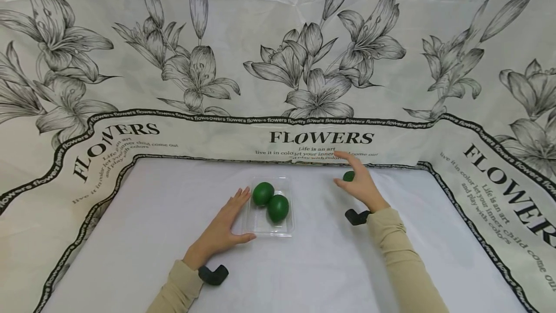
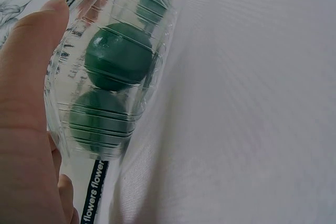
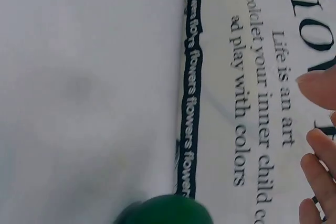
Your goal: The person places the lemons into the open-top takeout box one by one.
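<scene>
Head view: from my remote post I record a clear plastic container (image 1: 292, 209) on the white tabletop (image 1: 312, 269), with two green egg-shaped pieces inside, the far egg (image 1: 263, 193) and the near egg (image 1: 278, 208), set close together on a diagonal, which I judge lets both fit the narrow base. The left hand (image 1: 221, 226) lies along the container's left side, thumb at the near corner and fingers extended at the rim; it clenches nothing, and I take the spread as a light brace against sliding. The right hand (image 1: 362, 187) is curved about the loose egg (image 1: 349, 176), thumb and fingers well parted, with no grasp on it. That gap, in my judgement, leaves clearance around a smooth, rollable piece.

Left wrist view: I note the thumb just beside the container wall; whether it presses, I cannot tell. Another green shape shows through the clear plastic, apparently the loose egg.

Right wrist view: the loose egg sits at the lower edge, partly cut off, apart from the visible fingers. I find the grip released.
</scene>
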Tool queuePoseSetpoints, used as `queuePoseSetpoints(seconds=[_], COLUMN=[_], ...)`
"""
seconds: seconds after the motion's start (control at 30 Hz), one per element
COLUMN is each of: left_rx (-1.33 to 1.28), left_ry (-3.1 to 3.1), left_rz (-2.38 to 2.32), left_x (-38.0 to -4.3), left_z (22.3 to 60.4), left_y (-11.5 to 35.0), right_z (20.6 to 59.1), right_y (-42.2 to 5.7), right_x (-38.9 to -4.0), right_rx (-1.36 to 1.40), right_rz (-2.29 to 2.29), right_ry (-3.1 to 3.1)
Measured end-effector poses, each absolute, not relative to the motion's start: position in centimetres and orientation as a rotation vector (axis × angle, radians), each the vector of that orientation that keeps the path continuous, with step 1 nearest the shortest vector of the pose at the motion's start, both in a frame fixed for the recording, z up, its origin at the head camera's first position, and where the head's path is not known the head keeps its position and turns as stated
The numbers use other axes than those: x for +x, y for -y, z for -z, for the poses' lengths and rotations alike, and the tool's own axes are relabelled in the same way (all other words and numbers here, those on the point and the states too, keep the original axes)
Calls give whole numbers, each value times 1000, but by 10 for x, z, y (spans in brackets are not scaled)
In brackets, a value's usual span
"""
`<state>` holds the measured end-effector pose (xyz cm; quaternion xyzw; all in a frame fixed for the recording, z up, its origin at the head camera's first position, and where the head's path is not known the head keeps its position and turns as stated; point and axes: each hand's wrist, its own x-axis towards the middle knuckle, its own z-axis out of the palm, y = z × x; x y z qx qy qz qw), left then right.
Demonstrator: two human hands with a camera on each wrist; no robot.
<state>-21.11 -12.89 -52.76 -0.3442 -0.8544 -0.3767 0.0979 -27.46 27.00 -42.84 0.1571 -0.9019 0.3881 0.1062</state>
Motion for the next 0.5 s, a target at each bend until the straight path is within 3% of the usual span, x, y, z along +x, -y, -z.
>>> queuePoseSetpoints(seconds=[0.5], left_rx=[-1019], left_ry=[2528], left_rz=[1106], left_x=[-213], left_z=[529], left_y=[128], right_z=[481], right_y=[-324], right_x=[-281], right_rx=[251], right_rz=[-1389], right_ry=[2671])
